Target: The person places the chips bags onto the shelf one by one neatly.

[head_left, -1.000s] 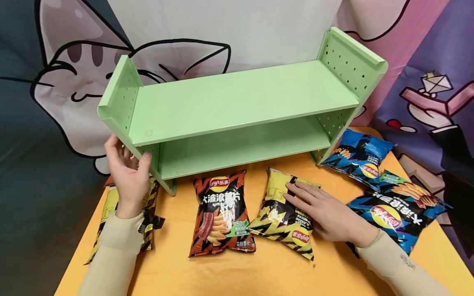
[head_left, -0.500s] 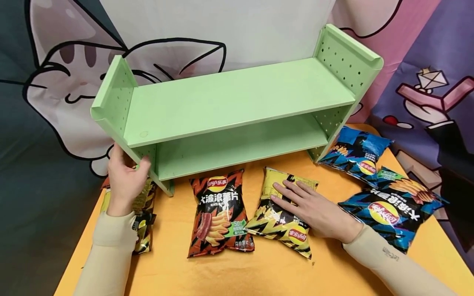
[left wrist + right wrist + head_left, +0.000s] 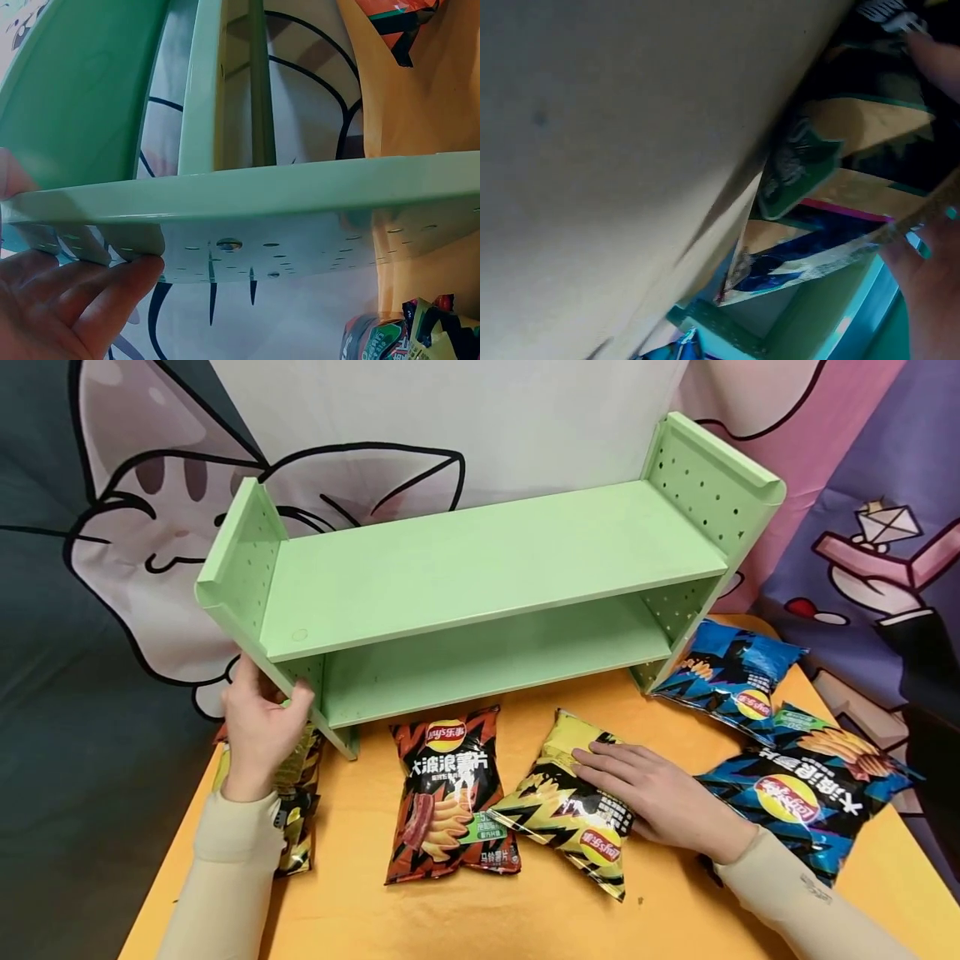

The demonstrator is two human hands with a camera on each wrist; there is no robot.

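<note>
A light green two-tier shelf [image 3: 480, 568] with perforated side panels stands at the back of the table. My left hand [image 3: 262, 727] grips its left side panel, fingers on the outer face and thumb at the front edge. In the left wrist view several fingertips [image 3: 135, 274] press against the panel. My right hand [image 3: 660, 797] holds a yellow-and-black bag of chips [image 3: 555, 810] by its right side, fingers over the top. The right wrist view shows the thumb [image 3: 937, 64] on the bag's printed underside, that edge tipped up from the table.
A red chip bag [image 3: 450, 793] lies left of the yellow one. Two blue chip bags [image 3: 735, 677] lie at the right, partly overlapping. More bags [image 3: 296, 818] lie under my left forearm. A cartoon-printed cloth [image 3: 360, 410] hangs behind the shelf on the orange table [image 3: 450, 918].
My right hand slid left over the yellow chip bag, then back right, and its right side has tipped up. My left hand stays on the shelf's side panel, slightly lower.
</note>
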